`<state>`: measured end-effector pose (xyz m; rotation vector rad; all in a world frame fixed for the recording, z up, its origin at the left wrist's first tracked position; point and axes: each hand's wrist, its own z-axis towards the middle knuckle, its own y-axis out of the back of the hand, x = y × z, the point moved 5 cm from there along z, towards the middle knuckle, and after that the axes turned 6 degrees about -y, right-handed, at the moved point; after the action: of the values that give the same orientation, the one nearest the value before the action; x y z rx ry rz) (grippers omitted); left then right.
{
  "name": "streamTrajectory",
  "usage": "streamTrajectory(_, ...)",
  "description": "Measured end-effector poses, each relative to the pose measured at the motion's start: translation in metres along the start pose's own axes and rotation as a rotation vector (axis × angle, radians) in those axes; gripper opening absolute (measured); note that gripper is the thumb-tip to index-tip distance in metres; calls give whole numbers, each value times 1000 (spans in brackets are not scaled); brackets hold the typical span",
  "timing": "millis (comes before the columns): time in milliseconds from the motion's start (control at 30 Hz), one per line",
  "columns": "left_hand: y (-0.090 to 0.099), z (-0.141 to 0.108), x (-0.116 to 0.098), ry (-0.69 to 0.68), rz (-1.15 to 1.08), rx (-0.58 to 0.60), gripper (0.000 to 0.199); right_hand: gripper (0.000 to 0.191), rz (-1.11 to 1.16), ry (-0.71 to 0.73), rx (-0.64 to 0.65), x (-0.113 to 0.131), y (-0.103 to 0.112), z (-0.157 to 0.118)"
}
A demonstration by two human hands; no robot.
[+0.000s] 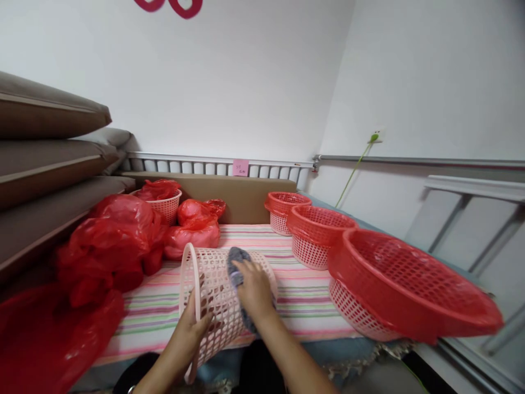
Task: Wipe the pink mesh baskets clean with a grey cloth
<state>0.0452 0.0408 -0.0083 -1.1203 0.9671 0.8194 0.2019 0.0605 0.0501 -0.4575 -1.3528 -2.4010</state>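
A pale pink plastic basket (217, 290) with a lattice wall lies on its side in front of me, its open mouth turned left. My left hand (192, 323) grips its rim, with the thumb outside and the fingers partly hidden inside. My right hand (255, 287) presses a grey cloth (238, 257) against the outside of the wall, near the basket's base. Part of the cloth is covered by the hand and forearm.
Three pink baskets lined with red plastic bags stand on the right, the nearest (369, 306) largest in view. Red plastic bags (110, 241) and another pink basket (166, 208) are at left, beside stacked cushions (49, 158). A striped cloth (287, 295) covers the surface.
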Motion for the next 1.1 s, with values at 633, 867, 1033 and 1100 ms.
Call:
streamTrajectory(633,14,2,14,-37,18,49,94,53,21,-59,69,58,-11,16)
streamTrajectory(867,24,3,27,-117,64,41,96,56,126,166,47,93,-9,-6)
streamTrajectory(1033,23,-4,33,-24,82,77,106,55,-94,5,2,12,-13,3)
streamTrajectory(1100,20,-6,30,-13,98,145,104,55,-173,-110,-15,-24,-10,10)
